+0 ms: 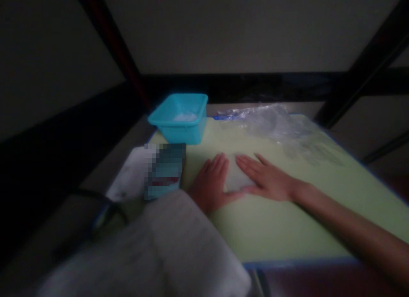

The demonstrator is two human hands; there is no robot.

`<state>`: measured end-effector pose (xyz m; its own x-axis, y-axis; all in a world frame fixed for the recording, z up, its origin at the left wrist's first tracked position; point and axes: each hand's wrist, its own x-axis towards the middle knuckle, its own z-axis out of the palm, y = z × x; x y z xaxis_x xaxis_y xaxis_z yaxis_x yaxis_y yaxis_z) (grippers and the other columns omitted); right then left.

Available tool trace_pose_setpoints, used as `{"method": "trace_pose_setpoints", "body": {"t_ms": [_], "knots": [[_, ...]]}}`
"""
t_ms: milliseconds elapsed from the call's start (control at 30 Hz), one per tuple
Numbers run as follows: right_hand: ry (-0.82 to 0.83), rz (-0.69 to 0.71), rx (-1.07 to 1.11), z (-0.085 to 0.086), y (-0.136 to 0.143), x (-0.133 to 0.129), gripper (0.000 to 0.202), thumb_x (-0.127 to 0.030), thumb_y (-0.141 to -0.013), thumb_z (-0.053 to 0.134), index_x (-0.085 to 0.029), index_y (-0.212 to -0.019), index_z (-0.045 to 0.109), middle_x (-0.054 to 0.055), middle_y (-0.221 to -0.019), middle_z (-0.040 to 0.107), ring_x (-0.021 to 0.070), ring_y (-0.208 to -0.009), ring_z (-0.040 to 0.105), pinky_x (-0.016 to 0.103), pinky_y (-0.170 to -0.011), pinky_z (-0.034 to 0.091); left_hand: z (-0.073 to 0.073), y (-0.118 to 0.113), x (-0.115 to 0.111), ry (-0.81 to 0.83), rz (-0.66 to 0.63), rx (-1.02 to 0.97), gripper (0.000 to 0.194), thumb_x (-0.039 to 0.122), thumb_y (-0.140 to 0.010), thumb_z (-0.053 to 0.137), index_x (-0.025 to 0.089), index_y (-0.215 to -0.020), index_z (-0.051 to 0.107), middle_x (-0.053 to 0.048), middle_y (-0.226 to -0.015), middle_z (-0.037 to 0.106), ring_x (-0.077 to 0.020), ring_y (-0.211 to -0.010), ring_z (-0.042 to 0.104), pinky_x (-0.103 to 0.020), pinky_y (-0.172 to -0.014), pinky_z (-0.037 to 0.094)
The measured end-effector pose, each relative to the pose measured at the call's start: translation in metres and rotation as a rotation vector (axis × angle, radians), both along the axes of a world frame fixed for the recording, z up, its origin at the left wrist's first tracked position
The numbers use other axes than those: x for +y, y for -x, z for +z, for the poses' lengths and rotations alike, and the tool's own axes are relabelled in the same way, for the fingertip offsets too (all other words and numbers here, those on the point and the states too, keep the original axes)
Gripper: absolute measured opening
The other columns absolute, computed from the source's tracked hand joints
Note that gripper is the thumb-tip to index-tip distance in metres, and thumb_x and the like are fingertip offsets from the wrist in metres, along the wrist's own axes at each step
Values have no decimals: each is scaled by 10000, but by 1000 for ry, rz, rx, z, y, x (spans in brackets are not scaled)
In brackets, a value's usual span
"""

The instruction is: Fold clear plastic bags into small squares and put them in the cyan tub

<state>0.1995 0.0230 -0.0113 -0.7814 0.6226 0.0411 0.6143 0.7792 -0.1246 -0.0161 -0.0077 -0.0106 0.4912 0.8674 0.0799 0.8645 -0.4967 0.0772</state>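
On a pale yellow-green tabletop [271, 229], a thin whitish translucent sheet [237, 174] lies flat. My left hand [212, 184] rests at its left side, palm down, with the fingers stretched forward and the thumb reaching right. From the right, my right hand [268, 177] lies flat on the sheet's other side, fingers spread. The two thumbs come close together at the near edge of the sheet. Blur hides the sheet's exact kind and outline. My left forearm is hidden behind a light grey cloth-covered shape [179, 241], a sleeve or a knee, I cannot tell which.
A turquoise plastic basin [180, 133] with something whitish inside stands at the back left. Crumpled clear plastic [271, 122] spreads along the back right. Left of my hands lie a blurred-out box-like item [166, 171] and a white sheet [129, 173]. A dark cable [99, 195] curves nearby.
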Motion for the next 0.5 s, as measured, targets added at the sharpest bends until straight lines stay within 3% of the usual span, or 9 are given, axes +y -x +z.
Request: {"method": "trace_pose_setpoints", "body": {"t_ms": [167, 300, 400, 500], "knots": [[34, 61, 60, 1, -11, 3, 873, -659, -870, 346, -95, -1483, 85, 192, -1520, 166, 268, -1413, 127, 530, -1132, 62, -2, 3, 0, -10, 13, -48, 956, 687, -750, 495, -7, -1380, 304, -251, -1488, 231, -321, -1404, 187, -480, -1116, 231], [87, 144, 210, 12, -26, 4, 819, -597, -892, 388, -142, -1489, 59, 176, -1536, 135, 262, -1415, 127, 525, -1122, 160, -7, 10, -3, -47, 13, -110, 989, 653, -711, 577, -2, -1387, 275, -269, -1483, 231, -338, -1398, 198, -484, -1103, 264], [47, 194, 305, 22, -35, 1, 615, -480, -905, 478, -161, -1414, 346, 166, -1462, 354, 259, -1347, 323, 469, -1067, 315, -12, 16, -9, -73, -48, -128, 936, 616, -727, 588, 22, -1386, 292, -243, -1481, 265, -326, -1388, 235, -481, -1100, 273], [-10, 270, 335, 29, -36, -4, 278, -351, -919, 513, -164, -1082, 637, 120, -1117, 624, 208, -1043, 569, 368, -870, 462, -10, 18, -16, -128, -210, -166, 735, 521, -782, 584, 69, -1331, 400, -181, -1431, 399, -282, -1341, 346, -441, -1094, 297]]}}
